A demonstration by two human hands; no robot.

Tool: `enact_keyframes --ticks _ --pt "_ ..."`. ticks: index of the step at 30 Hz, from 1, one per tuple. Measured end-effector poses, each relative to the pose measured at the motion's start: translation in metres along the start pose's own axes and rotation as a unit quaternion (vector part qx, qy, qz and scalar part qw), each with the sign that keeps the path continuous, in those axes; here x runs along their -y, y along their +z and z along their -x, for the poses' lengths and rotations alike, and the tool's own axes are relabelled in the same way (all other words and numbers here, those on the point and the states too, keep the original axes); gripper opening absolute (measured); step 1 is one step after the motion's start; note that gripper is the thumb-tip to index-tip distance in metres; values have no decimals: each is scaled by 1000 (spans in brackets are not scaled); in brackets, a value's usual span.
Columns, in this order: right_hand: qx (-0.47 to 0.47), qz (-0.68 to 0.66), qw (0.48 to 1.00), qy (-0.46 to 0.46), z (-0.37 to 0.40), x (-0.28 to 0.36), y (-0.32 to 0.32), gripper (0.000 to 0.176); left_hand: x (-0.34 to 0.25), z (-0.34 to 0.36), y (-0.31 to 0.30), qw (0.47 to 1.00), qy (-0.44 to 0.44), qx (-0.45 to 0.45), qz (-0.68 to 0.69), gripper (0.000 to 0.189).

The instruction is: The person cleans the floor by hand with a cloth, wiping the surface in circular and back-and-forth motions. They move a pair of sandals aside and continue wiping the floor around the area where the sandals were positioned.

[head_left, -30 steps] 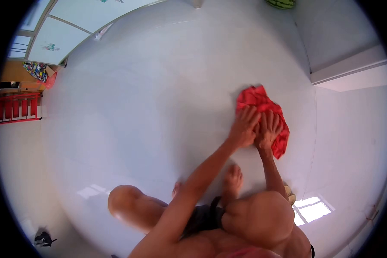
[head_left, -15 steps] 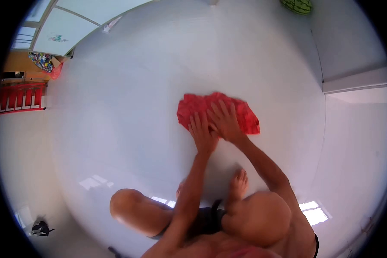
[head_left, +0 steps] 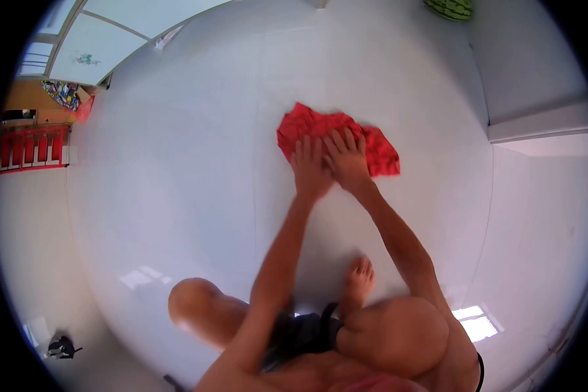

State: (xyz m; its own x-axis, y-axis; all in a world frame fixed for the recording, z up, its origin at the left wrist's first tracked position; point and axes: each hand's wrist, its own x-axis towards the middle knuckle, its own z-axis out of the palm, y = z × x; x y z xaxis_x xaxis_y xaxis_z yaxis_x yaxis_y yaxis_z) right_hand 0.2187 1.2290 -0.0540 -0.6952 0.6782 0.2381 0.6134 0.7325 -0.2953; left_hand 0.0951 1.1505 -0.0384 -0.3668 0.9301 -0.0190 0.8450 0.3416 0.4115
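A crumpled red cloth (head_left: 379, 149) lies on the glossy pale floor (head_left: 196, 163). My left hand (head_left: 311, 171) lies flat with its fingers on the cloth's lower left part. Beside it, my right hand (head_left: 347, 160) presses on the middle of the cloth, fingers spread and pointing away from me. The two hands are side by side, close together near the thumbs. Both arms are stretched forward between and past my bent knees.
My bare foot (head_left: 359, 277) is on the floor below the hands. A watermelon (head_left: 449, 8) lies at the top right by a wall (head_left: 522, 59). White panels (head_left: 98, 49) stand upper left, above a red rack (head_left: 32, 149). A dark object (head_left: 61, 347) is lower left.
Both hands have moved forward, away from my body, and the red cloth has slid with them. The cloth's folds have shifted, with a corner now sticking up at its far left edge.
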Motion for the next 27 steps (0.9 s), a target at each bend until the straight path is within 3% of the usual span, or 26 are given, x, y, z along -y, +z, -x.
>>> enact_keyframes --ticks 1,5,11,14,17,18,20,23,25,27 --pt "11 -12 1000 11 27 0 -9 55 -10 25 18 998 13 -51 22 77" --pt "30 -6 997 70 112 0 -46 55 -56 92 33 996 59 -9 69 80" --pt "8 32 995 98 116 -7 -38 56 -52 71 34 989 122 11 88 76" --pt "-13 25 995 91 90 -14 -32 54 -53 40 13 989 94 88 73 72" --pt "-35 15 998 53 57 -15 -24 53 -42 23 3 994 62 70 53 72" --pt "-1 25 998 53 44 -9 -21 53 -34 23 8 997 41 33 59 73" --pt "35 -3 999 -39 25 19 -6 56 2 47 -2 997 -19 -33 71 67" --pt "65 -43 996 -45 41 76 5 59 58 90 7 988 -65 -83 112 62" --pt "104 -35 993 -34 60 111 -2 60 67 102 6 969 -108 -145 167 57" --pt "108 -57 990 -71 59 98 -4 55 45 89 -7 970 -140 -164 108 53"
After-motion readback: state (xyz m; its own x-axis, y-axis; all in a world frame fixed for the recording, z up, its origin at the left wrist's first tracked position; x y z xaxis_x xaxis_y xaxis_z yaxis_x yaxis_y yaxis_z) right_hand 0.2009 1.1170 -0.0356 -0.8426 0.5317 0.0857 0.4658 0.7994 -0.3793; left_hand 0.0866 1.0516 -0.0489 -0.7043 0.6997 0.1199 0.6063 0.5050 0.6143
